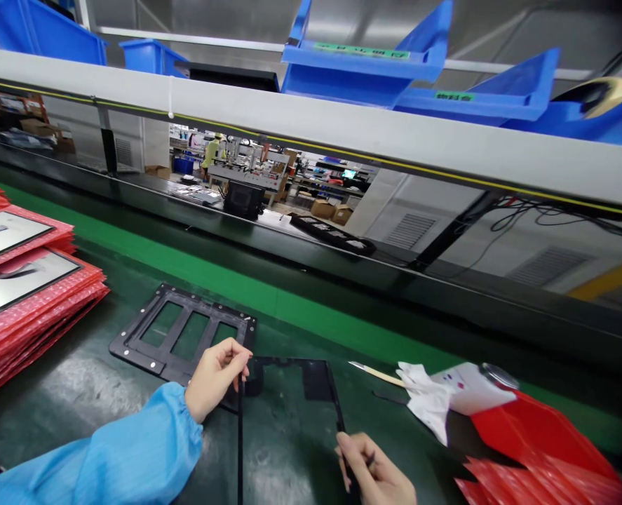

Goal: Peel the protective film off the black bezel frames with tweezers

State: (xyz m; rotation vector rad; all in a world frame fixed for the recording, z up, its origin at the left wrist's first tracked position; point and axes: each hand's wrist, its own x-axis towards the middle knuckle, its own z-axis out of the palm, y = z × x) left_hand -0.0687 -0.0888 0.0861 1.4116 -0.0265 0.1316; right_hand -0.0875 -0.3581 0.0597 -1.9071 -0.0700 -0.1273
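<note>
Left hand (219, 376) and right hand (378, 470) pinching thin black frame (240, 438); seemingly positioning it, next move likely needing even support.

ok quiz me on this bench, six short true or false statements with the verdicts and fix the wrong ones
1. The left hand holds a thin black frame. True.
2. The right hand is touching the white bottle. False: it holds the frame's right side.
3. A black plate with rectangular openings lies on the table. True.
4. The red pouches lie only at the left. False: more lie at the right.
5. The blue bins stand on the table. False: they are on the shelf above it.
6. The knife has its blade pointing away from the white cloth. True.
</note>
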